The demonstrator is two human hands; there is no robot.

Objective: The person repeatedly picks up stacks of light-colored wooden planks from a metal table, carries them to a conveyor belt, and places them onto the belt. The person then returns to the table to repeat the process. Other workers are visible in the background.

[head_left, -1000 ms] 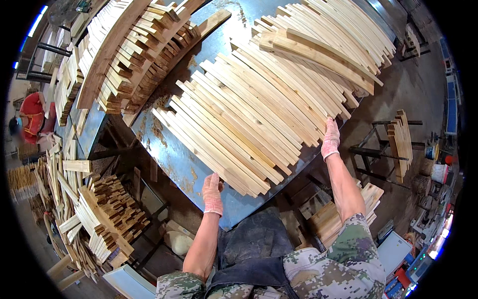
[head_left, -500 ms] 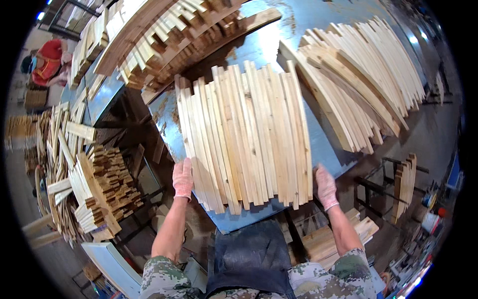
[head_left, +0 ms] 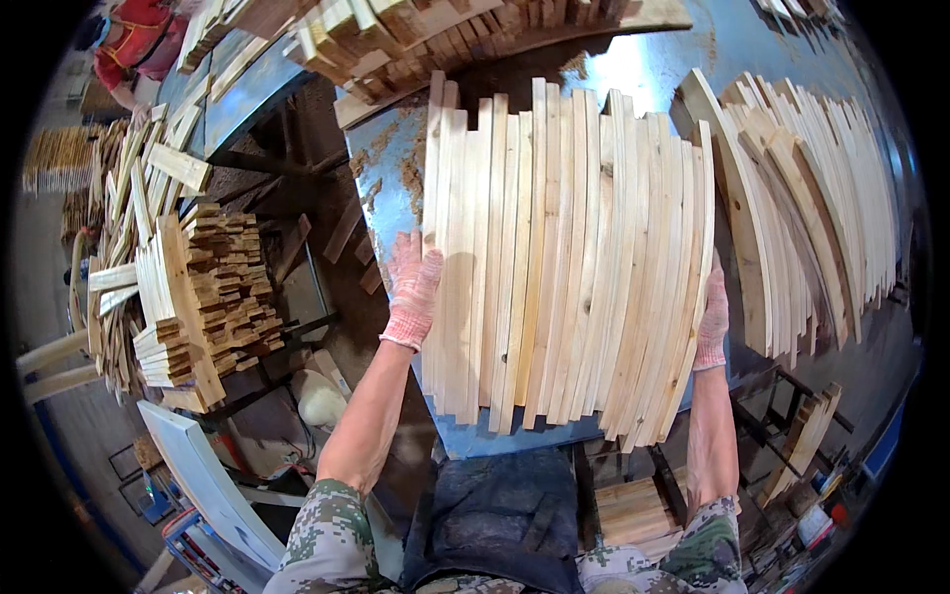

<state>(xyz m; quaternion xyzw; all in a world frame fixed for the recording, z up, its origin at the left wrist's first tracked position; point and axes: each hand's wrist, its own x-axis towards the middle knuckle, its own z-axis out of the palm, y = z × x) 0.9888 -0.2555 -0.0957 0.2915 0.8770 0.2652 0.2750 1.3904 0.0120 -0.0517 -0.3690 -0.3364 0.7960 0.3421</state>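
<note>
A row of narrow pale wooden strips (head_left: pixel 554 267) stands packed side by side on a blue metal table (head_left: pixel 465 438), their ends uneven. At the row's left side my left hand (head_left: pixel 412 289), in a pinkish knit glove, lies with fingers stretched out against the outermost strip. Along the right side my right hand (head_left: pixel 712 317), gloved alike, rests flat against the last strip, its fingers pointing away from me and partly hidden by the wood. Between them the two hands flank the whole row.
More curved wooden strips (head_left: pixel 802 198) lie on the table to the right. At the far edge sits another stack of wood pieces (head_left: pixel 426 45). Left of the table are a stacked woodpile (head_left: pixel 223 287) and a white panel (head_left: pixel 203 475). A person in red (head_left: pixel 148 45) is at far left.
My left hand has moved up and inward along the row's left side. My right hand has shifted farther away, against the right side. The view has turned, and the strips appear more upright.
</note>
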